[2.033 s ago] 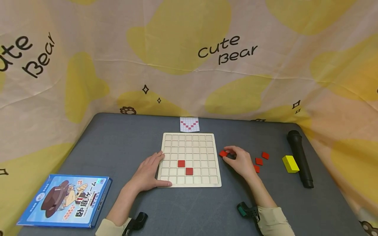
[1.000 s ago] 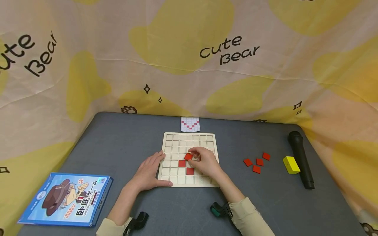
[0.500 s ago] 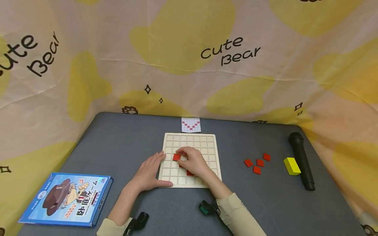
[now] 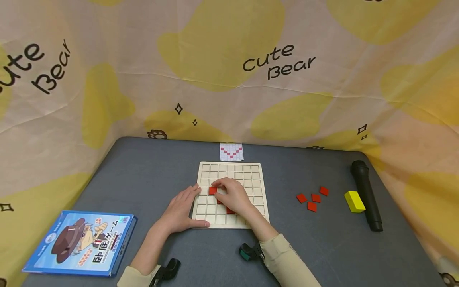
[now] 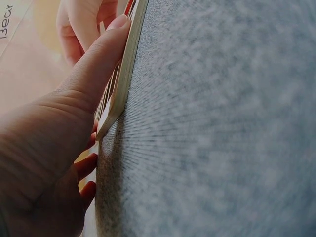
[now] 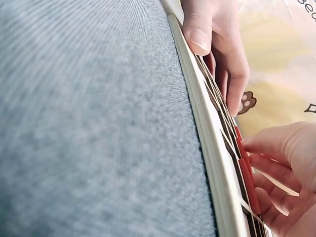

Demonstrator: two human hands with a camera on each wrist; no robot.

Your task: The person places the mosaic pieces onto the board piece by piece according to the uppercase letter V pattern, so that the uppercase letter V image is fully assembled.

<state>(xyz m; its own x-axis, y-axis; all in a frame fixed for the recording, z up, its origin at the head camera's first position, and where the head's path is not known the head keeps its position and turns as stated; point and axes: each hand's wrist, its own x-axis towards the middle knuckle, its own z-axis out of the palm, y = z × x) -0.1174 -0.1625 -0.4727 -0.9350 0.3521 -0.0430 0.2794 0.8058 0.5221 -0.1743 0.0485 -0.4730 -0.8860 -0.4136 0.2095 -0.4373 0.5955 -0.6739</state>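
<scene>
A cream wooden grid board (image 4: 229, 169) lies on the dark grey table. My left hand (image 4: 177, 209) rests along its left side, fingers at the edge and thumb (image 5: 106, 52) stretched over the front-left corner. With thumb and fingertips, my right hand (image 4: 233, 196) pinches a red square tile (image 4: 212, 190) at a grid cell left of the middle. Two more red tiles sit in the grid, partly covered by the right hand: one (image 4: 219, 201) just below the pinched tile, one (image 4: 230, 211) further down and right. The right wrist view shows the right fingers close over the grid.
Several loose red tiles (image 4: 312, 207) lie right of the board. Further right are a yellow block (image 4: 354, 201) and a black microphone (image 4: 367, 199). Behind the board is a small pattern card (image 4: 231, 152) with a pink V. A blue game box (image 4: 79, 243) lies at the left.
My right hand has carried a red tile from right of the board leftward over the grid, then slightly left and down into a cell. The left hand has stayed at the board's edge.
</scene>
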